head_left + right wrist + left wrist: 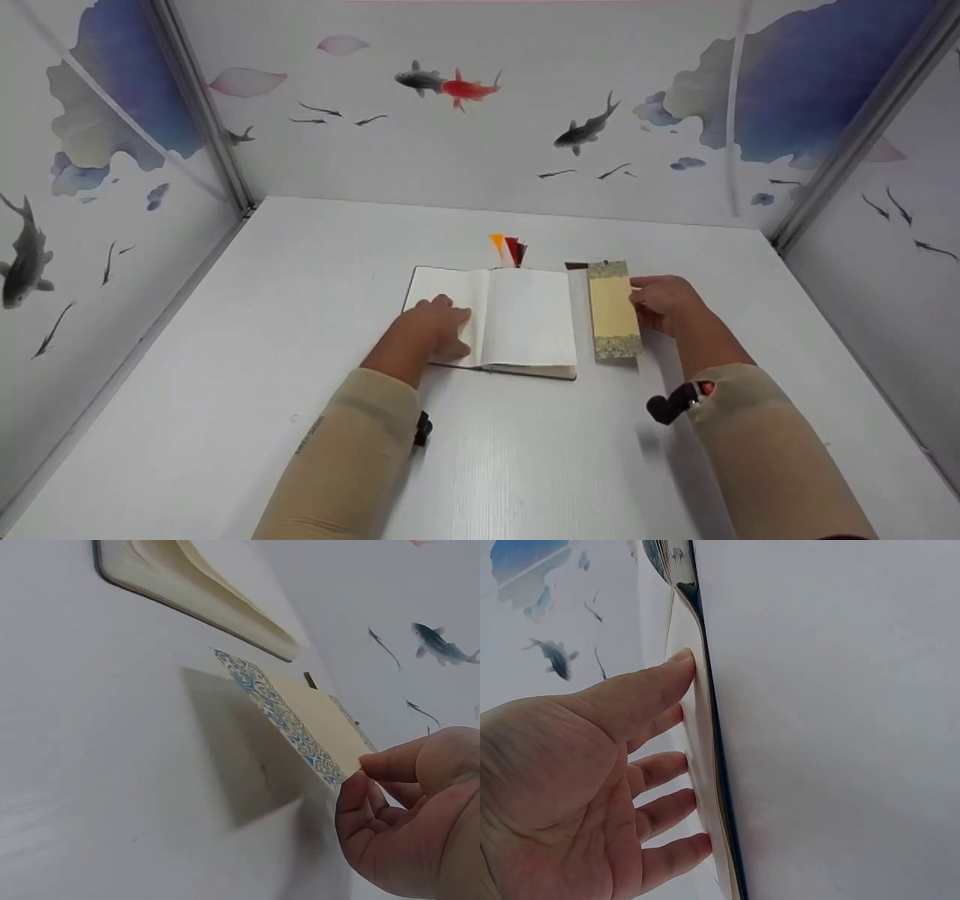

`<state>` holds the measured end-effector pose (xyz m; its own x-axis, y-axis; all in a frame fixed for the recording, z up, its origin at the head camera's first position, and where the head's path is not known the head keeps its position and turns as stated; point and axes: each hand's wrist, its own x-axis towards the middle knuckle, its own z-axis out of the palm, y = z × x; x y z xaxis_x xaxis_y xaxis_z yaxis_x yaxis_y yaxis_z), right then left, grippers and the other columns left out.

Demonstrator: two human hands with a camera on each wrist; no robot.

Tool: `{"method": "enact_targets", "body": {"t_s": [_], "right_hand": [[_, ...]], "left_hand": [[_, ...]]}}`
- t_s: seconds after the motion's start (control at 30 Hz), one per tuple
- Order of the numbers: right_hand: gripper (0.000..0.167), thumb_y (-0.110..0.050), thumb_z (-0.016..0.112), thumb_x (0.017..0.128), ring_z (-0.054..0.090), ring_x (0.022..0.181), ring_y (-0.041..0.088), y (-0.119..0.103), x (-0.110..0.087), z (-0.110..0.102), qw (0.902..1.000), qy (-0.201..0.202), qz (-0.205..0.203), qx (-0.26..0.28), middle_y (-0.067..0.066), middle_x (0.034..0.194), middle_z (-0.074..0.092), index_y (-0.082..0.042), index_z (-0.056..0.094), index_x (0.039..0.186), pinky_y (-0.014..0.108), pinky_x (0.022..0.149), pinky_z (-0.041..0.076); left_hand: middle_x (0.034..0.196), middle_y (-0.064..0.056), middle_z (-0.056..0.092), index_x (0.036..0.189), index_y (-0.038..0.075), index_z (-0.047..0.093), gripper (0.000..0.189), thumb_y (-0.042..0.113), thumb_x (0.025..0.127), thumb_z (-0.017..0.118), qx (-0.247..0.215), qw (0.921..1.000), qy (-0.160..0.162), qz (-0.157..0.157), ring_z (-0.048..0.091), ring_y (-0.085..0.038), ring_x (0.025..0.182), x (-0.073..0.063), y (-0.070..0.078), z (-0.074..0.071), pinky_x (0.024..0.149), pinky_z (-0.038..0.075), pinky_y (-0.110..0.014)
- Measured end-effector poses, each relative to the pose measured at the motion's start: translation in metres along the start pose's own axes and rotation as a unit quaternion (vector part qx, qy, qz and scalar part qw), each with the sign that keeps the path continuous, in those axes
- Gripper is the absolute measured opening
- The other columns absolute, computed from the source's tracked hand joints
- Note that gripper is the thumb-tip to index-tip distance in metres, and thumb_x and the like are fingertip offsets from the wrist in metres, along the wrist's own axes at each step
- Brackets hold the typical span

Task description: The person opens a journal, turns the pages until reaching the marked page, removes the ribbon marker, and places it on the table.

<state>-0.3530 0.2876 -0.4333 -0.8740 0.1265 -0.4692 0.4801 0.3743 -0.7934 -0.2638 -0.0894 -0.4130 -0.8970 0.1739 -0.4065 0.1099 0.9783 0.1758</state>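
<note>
An open notebook with blank white pages lies on the table. My left hand rests on its left page, fingertips and thumb spread and pressing the paper, as the left wrist view shows too. To the right of the notebook, my right hand pinches a bookmark by its right long edge between thumb and index finger. The bookmark is cream with blue patterned bands at both ends. In the right wrist view the bookmark is raised above the table, its shadow below it.
Orange, red and dark red tassels stick out beyond the notebook's top edge. A small dark strip lies by the bookmark's upper left corner. White panels painted with fish enclose the white table at the back and sides.
</note>
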Motion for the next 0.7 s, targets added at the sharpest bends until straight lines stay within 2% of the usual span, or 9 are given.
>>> {"method": "enact_targets", "body": {"t_s": [0.4, 0.63, 0.7], "right_hand": [[0.054, -0.017, 0.057, 0.110, 0.067, 0.103, 0.016, 0.009, 0.002, 0.005, 0.9999, 0.008, 0.007, -0.011, 0.011, 0.145, 0.062, -0.015, 0.048, 0.163, 0.028, 0.085, 0.062], [0.055, -0.015, 0.060, 0.107, 0.069, 0.089, 0.010, 0.012, 0.002, 0.003, 0.9997, 0.010, -0.011, -0.016, 0.003, 0.122, 0.068, -0.010, 0.050, 0.161, 0.027, 0.080, 0.062], [0.055, -0.014, 0.060, 0.106, 0.069, 0.089, 0.010, 0.012, 0.002, 0.002, 0.9996, 0.011, -0.015, -0.019, 0.003, 0.120, 0.068, -0.010, 0.050, 0.161, 0.026, 0.080, 0.062]], "left_hand": [[0.178, -0.007, 0.028, 0.169, 0.029, 0.035, 0.075, 0.043, 0.104, 0.069, -0.005, 1.0000, 0.002, -0.004, 0.027, -0.037, 0.165, 0.000, 0.000, -0.001, 0.132, 0.031, -0.055], [0.178, -0.008, 0.028, 0.170, 0.030, 0.033, 0.075, 0.044, 0.105, 0.068, -0.005, 1.0000, 0.002, -0.006, 0.027, -0.037, 0.165, 0.001, 0.000, 0.000, 0.132, 0.032, -0.055], [0.178, -0.007, 0.028, 0.170, 0.030, 0.033, 0.075, 0.044, 0.105, 0.068, -0.004, 1.0000, 0.003, -0.007, 0.027, -0.037, 0.165, 0.001, 0.000, 0.000, 0.132, 0.032, -0.055]]}}
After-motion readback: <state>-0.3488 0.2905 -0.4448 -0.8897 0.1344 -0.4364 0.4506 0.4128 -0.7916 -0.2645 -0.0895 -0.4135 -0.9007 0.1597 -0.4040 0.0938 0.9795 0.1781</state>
